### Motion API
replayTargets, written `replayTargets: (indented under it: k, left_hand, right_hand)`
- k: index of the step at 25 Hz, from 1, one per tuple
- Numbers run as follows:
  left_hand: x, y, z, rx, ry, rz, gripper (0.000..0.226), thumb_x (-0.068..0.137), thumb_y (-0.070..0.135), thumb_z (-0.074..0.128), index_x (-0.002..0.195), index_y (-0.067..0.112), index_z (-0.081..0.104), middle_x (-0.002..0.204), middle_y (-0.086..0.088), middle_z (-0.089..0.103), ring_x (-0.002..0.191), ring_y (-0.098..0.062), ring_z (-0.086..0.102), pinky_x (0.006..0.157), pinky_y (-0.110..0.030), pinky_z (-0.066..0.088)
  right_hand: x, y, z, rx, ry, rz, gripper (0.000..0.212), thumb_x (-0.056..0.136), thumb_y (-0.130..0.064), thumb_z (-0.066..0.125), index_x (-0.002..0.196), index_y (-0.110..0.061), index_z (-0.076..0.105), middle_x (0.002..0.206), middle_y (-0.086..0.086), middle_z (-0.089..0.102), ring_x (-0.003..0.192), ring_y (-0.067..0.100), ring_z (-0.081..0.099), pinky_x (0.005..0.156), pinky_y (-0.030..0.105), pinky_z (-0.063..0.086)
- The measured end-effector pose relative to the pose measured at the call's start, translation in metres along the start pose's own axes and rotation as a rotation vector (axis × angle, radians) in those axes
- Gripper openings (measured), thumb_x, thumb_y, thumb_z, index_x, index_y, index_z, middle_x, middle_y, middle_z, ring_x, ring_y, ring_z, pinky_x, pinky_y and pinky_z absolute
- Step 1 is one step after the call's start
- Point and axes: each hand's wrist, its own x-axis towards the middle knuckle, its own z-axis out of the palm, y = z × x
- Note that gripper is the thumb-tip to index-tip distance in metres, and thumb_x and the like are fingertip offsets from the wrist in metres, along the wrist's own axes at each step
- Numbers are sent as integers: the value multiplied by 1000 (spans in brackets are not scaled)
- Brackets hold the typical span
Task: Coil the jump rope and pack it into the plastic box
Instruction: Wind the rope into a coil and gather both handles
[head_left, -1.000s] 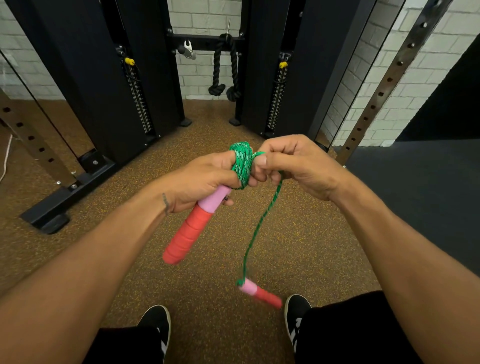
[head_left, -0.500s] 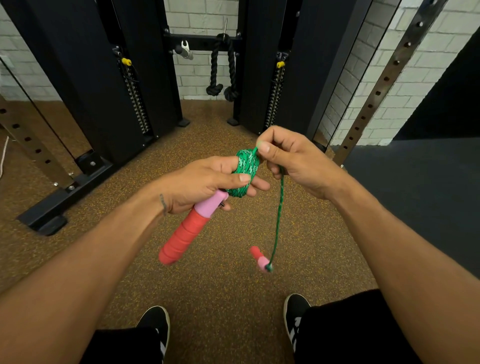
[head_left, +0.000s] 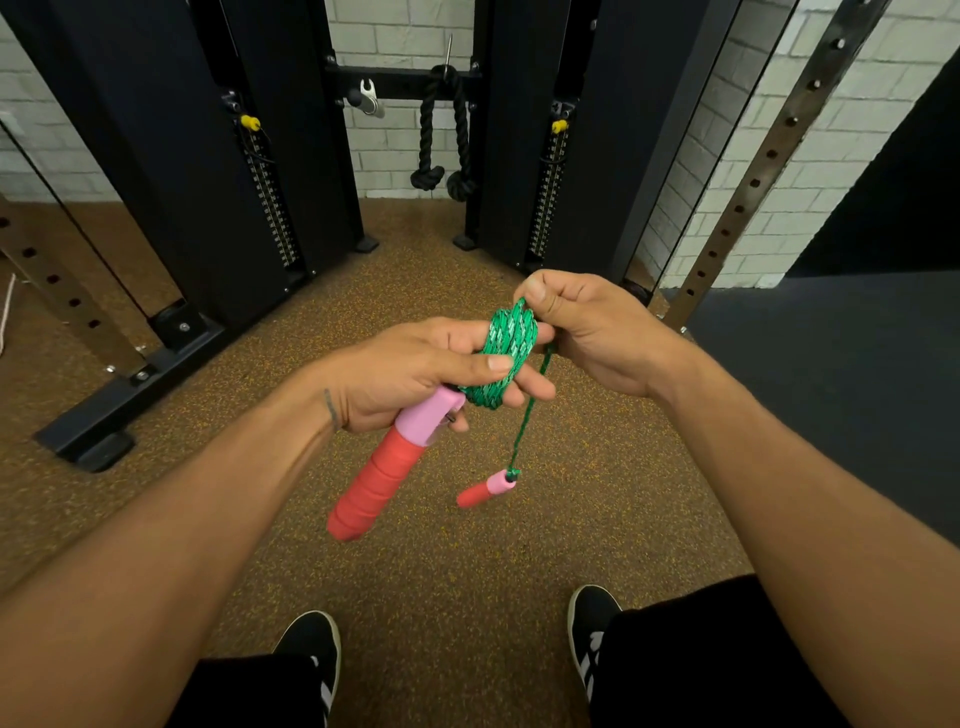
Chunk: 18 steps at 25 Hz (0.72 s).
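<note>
Here, the green rope (head_left: 506, 351) is wound around the fingers of the left hand (head_left: 415, 374), which also clasps one red handle (head_left: 382, 467). The rope's top is pinched by the right hand (head_left: 592, 332); the other handle (head_left: 485, 488) dangles above the floor (head_left: 467, 561).

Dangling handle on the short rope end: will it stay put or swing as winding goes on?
Probably swings: the dangling handle hangs free on limp green rope below the right hand. It looks light, so likely easy to reel in.

Gym: cable machine weight stacks (head_left: 270, 197), triceps rope (head_left: 441, 135), rubber floor (head_left: 415, 561).
</note>
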Motion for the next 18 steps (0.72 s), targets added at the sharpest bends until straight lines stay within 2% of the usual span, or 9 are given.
replayTargets:
  k: [2, 4, 6, 8, 11, 13, 15, 18]
  left_hand:
    - [1, 0, 0, -50, -15, 7, 49, 93, 17, 54, 141, 20, 49, 124, -9, 70, 91, -7, 65, 56, -19, 53]
    - [0, 0, 0, -74, -27, 22, 48, 93, 16, 53, 141, 21, 51, 124, -9, 70, 92, -7, 65, 56, -19, 53]
    - [0, 1, 1, -125, -40, 48, 46, 93, 17, 53, 138, 23, 54, 123, -9, 70, 91, -7, 65, 56, -19, 53]
    - [1, 2, 1, -156, -27, 78, 44, 91, 18, 55, 135, 26, 57, 123, -9, 70, 90, -5, 65, 54, -19, 53]
    - [3, 1, 0, -171, 42, 120, 47, 93, 17, 52, 139, 25, 52, 121, -4, 71, 84, -3, 65, 53, -19, 53]
    - [4, 1, -1, -193, 100, 136, 47, 94, 17, 53, 141, 24, 51, 120, -2, 71, 83, -3, 65, 53, -18, 53]
    - [5, 3, -3, -193, 194, 138, 44, 95, 19, 54, 139, 24, 54, 120, -3, 72, 84, -4, 64, 52, -17, 52]
    - [7, 4, -6, -226, 329, 157, 40, 96, 19, 50, 135, 23, 56, 119, -4, 73, 79, -6, 62, 51, -18, 49]
  right_hand:
    - [1, 3, 3, 91, 15, 47, 26, 93, -36, 54, 82, -15, 65, 64, -6, 63, 70, 12, 53, 78, 33, 42]
    - [1, 5, 5, 174, 4, 95, 28, 94, -34, 54, 79, -17, 69, 68, -3, 66, 74, 17, 53, 80, 34, 43]
    - [2, 7, 7, 184, -25, 118, 27, 96, -26, 55, 78, -21, 75, 77, -1, 70, 83, 23, 54, 85, 37, 45]
    - [2, 11, 9, 187, -41, 129, 33, 99, -11, 51, 83, -23, 77, 82, 0, 74, 83, 19, 63, 81, 34, 50]
    - [3, 16, 14, 219, -23, 174, 29, 103, -15, 47, 97, -24, 74, 88, 3, 70, 84, 20, 60, 72, 30, 53]
    - [2, 21, 17, 213, -31, 230, 27, 102, -19, 50, 96, -30, 74, 84, 3, 65, 76, 18, 57, 70, 30, 51]
    - [1, 29, 22, 180, -53, 294, 22, 102, -19, 51, 96, -27, 70, 77, 2, 62, 69, 15, 55, 69, 31, 49]
    - [2, 37, 32, 118, -113, 339, 18, 103, -25, 50, 97, -24, 68, 78, 1, 61, 70, 14, 56, 70, 30, 49]
